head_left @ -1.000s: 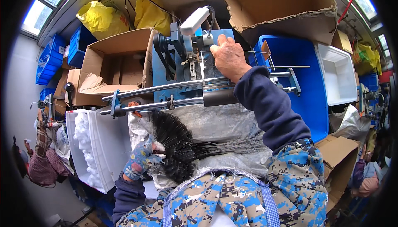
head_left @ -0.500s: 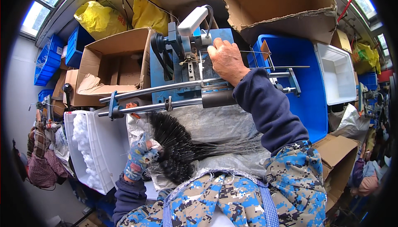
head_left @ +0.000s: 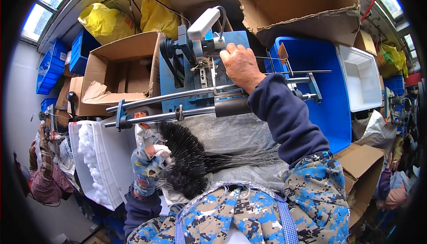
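1. Black bristles up close: spotted a bundle of black brushes (head_left: 184, 159) lying across the lap on a grey sheet (head_left: 231, 130), with the wire stems (head_left: 253, 157) trailing off to the right.
2. Caught the left hand (head_left: 149, 166), gloved in a blue pattern, with its fingers closed round the bristle end of that bundle.
3. Passed over the twin steel rods (head_left: 178, 95) to the right hand (head_left: 240, 63), bare, knuckles up, fingers curled down onto the head of the blue machine (head_left: 184, 81).
4. Judged the step as work at the machine head, with the brush stock held ready below; the next move would have called for a steady right-hand touch at the thin wire (head_left: 271, 58) beside it and a firm hold on the bundle.
5. Could not tell whether the right fingertips pinched that wire or merely pressed the metal: hidden under the hand.
6. Noted a white tray (head_left: 115, 155) of fluffy white pieces to the left, and farther off a cardboard box (head_left: 124, 70) and a blue crate (head_left: 320, 88).
7. Lost the frame's edges to fisheye bending and shadow; the person at far right was cut off.
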Tool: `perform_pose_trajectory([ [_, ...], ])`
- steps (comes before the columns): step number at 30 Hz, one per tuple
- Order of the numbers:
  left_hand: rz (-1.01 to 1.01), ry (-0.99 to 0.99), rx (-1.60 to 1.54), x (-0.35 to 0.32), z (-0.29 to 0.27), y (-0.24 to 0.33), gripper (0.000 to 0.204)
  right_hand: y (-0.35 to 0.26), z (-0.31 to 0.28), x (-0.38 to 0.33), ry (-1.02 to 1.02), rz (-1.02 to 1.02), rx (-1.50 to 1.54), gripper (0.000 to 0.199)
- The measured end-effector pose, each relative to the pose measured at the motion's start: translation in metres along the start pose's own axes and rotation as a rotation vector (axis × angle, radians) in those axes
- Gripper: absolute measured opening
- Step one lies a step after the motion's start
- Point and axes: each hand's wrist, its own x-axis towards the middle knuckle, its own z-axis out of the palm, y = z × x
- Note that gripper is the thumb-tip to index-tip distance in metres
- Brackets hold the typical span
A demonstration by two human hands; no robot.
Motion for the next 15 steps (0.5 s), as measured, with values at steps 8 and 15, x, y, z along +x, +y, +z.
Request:
perform_pose_trajectory([
  [8, 0.124, 0.083, -0.304, 0.017, -0.004, 0.026, 0.016, -0.003, -0.003, -0.001, 0.032, 0.031, -0.06, 0.008],
  [15, 0.136, 0.14, -0.512, 0.02, -0.028, 0.021, 0.027, -0.005, -0.007, -0.001, 0.007, 0.041, -0.048, 0.013],
])
